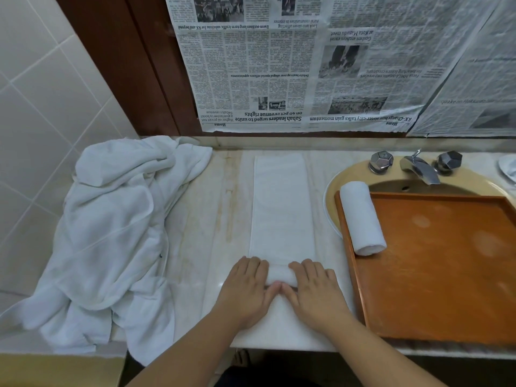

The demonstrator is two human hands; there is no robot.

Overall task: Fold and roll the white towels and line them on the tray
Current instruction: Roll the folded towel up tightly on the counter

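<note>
Both hands [282,289] pressing rolled end of folded towel [282,208]; counter [217,219].

Both hands, left hand [247,287] and right hand [314,289], press the folded towel's [282,208] rolled near end.

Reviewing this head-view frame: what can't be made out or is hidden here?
- Rolled end of the folded towel: mostly covered by the left hand and right hand, so its tightness is unclear.
- Towel pile: bunched, so its count is untellable.
- Tray: cut off by the right edge.
- White object past the faucet: mostly out of frame, unidentifiable.
</note>
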